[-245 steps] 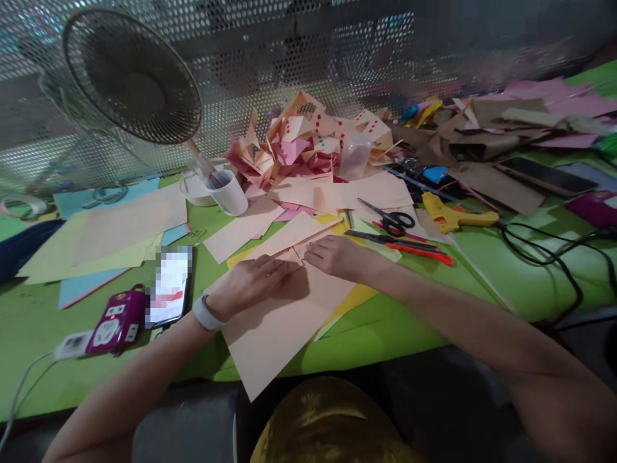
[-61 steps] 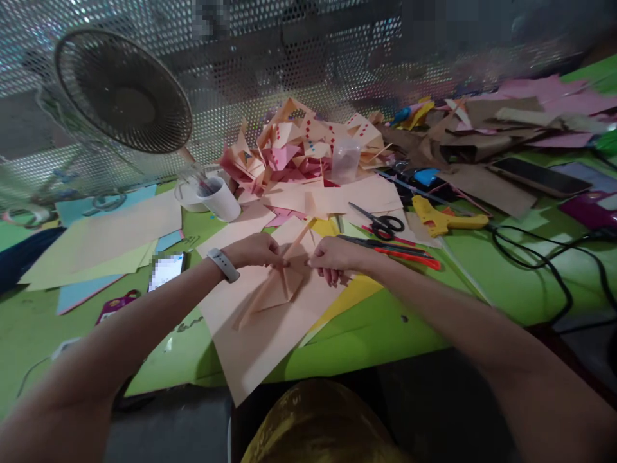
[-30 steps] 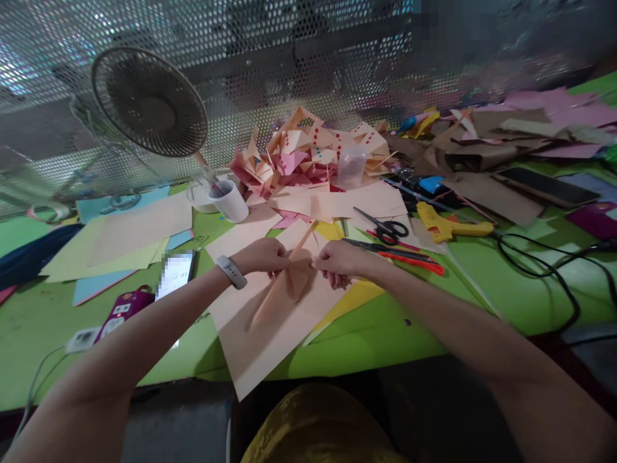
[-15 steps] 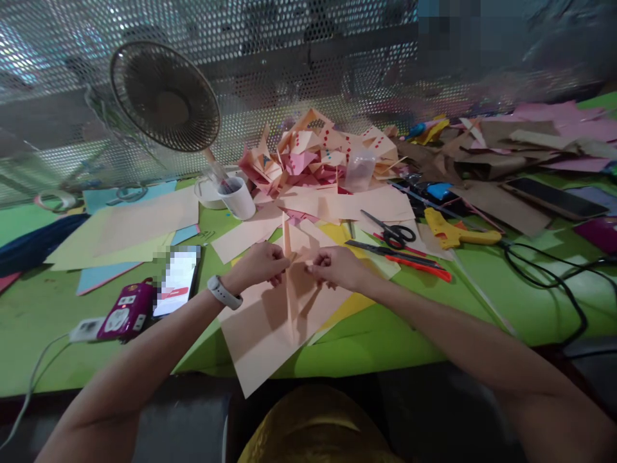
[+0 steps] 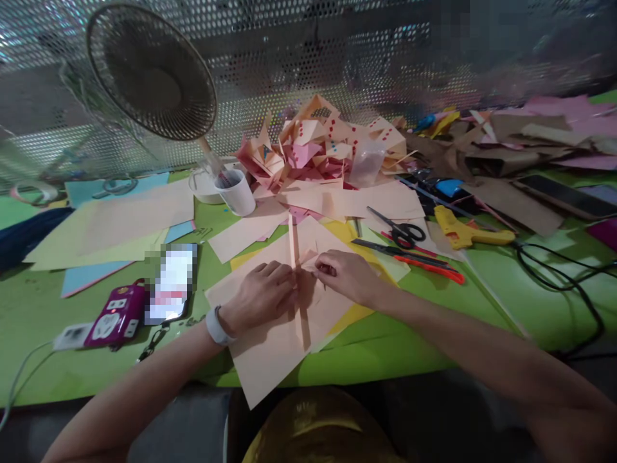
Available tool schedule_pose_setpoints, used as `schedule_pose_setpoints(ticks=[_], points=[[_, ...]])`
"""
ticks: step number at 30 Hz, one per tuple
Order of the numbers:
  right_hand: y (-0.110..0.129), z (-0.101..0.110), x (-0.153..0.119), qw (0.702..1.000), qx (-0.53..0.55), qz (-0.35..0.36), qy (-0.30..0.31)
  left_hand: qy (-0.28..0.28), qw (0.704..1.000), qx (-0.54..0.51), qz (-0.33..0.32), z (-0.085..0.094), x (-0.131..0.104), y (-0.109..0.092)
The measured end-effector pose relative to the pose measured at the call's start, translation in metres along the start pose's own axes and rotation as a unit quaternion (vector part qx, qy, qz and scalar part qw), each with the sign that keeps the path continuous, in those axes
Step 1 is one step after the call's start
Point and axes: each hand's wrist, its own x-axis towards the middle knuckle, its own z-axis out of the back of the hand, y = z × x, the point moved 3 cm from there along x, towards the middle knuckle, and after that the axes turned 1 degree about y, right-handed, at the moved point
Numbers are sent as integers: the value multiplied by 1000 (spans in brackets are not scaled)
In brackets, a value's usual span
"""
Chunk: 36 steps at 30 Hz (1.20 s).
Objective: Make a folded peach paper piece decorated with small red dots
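A large peach paper sheet (image 5: 260, 360) lies slanted at the table's front edge, with a narrow upright fold or strip (image 5: 292, 239) of peach paper running along it. My left hand (image 5: 268, 290), a white watch on its wrist, rests low over the sheet. Its fingers are curled together against the strip, and the fingertips are partly hidden. Just right of the strip, my right hand (image 5: 344, 275) is closed in a pinch on a small peach paper flap (image 5: 308, 262). Whether that flap belongs to the strip I cannot tell.
Black scissors (image 5: 402, 230), a red-handled cutter (image 5: 429, 265) and a yellow glue gun (image 5: 470, 231) lie at right. Behind are a white mug (image 5: 236, 193) and a heap of folded papers (image 5: 318, 148). At left are a phone (image 5: 172, 283), a purple power bank (image 5: 116, 315) and a fan (image 5: 154, 77).
My left hand has come down and flattened over the sheet, from a pinch on the upright strip. My right hand stays beside the strip, still pinching. The view has shifted slightly.
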Motion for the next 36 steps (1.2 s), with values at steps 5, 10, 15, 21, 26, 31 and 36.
schedule_pose_setpoints(ticks=[5, 10, 15, 21, 26, 31, 36], points=[[5, 1, -7, 983, -114, 140, -11, 14, 1000, 16, -10, -2, 0, 0], [9, 1, -13, 955, -210, 211, -5, -3, 1000, -6, -4, -1, 1, 0], [9, -1, -12, 935, -233, 266, 5, -23, 1000, -6, 2, -1, 3, -1], [9, 0, -11, 912, -253, 324, 6, -47, 999, 6, -1, -1, 5, -3], [6, -1, -9, 910, -253, 328, 11, -35, 999, -17, 9, 1, 6, -2], [6, -1, -8, 907, -261, 330, 23, -21, 999, -20, 31, -1, 5, 1], [5, -2, -7, 905, -272, 326, 9, -25, 999, 1, 46, -8, 1, 2]])
